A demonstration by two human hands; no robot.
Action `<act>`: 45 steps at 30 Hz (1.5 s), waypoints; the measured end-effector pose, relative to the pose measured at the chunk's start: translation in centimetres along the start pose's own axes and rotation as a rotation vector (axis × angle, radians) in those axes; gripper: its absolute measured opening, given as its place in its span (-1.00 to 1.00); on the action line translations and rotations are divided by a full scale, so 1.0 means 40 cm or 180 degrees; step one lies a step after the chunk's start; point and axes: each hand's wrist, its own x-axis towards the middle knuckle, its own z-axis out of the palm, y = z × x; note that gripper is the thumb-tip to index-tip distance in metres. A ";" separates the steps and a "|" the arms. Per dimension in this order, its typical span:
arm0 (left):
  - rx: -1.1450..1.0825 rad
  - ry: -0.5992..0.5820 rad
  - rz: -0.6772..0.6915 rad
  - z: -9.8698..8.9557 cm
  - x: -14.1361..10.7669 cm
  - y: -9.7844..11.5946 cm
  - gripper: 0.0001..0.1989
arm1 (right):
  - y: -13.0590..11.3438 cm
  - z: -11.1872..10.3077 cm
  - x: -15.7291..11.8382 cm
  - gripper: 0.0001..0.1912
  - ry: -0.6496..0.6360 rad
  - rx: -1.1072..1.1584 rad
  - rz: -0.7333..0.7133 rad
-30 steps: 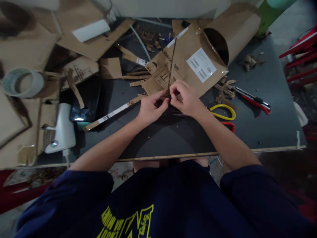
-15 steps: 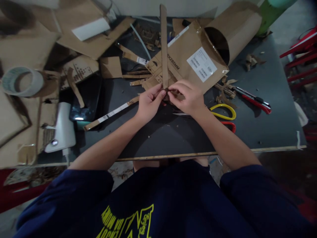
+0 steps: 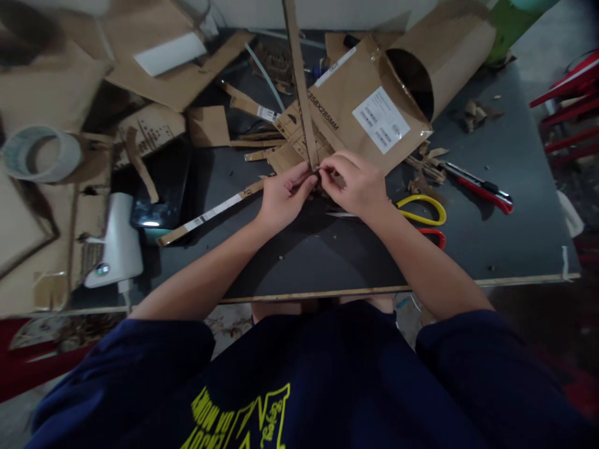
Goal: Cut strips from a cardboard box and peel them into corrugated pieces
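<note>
A long narrow cardboard strip [image 3: 302, 87] rises away from me, its near end pinched between the fingers of both hands. My left hand [image 3: 284, 194] grips that end from the left, thumb and fingers pressed together. From the right, my right hand [image 3: 353, 181] pinches the same end with thumb and forefinger. Small details at the fingertips are dark and partly hidden. Behind the hands lies a flattened cardboard box [image 3: 346, 106] with a white label. Scissors [image 3: 423, 210] with yellow and red handles lie partly under my right wrist.
A red cutter knife [image 3: 486, 190] lies at the right, below a cardboard tube [image 3: 458, 53]. On the left are a tape roll [image 3: 70, 156], a white device [image 3: 119, 240], a black phone-like object [image 3: 163, 190] and cardboard pieces. Another strip [image 3: 210, 213] lies left of my hands.
The upper end of the held cardboard strip has tilted to the left and turned more edge-on. Both hands have stayed nearly in place, with slight finger movement.
</note>
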 end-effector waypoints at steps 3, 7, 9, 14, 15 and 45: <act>-0.0056 -0.0019 -0.0065 0.002 0.000 -0.001 -0.52 | -0.005 -0.003 0.004 -0.80 -0.0235 0.0057 0.0115; -0.0166 -0.0006 -0.0122 0.002 0.000 0.000 -0.51 | -0.009 -0.011 0.009 -0.81 -0.0479 0.0154 0.0232; -0.0192 -0.0017 -0.0154 0.001 0.000 0.003 -0.50 | -0.008 -0.016 0.011 -0.80 -0.0560 0.0184 0.0263; -0.0208 -0.0141 -0.0211 -0.004 0.000 0.015 -0.56 | -0.002 -0.024 0.013 -0.83 -0.0746 0.0235 0.0202; -0.0228 -0.0149 -0.0205 -0.004 0.000 0.016 -0.58 | -0.001 -0.024 0.013 -0.83 -0.0745 0.0242 0.0180; 0.0016 0.0190 0.0015 0.000 -0.007 -0.015 -0.56 | 0.021 -0.022 0.011 -0.69 0.0083 0.0513 -0.0419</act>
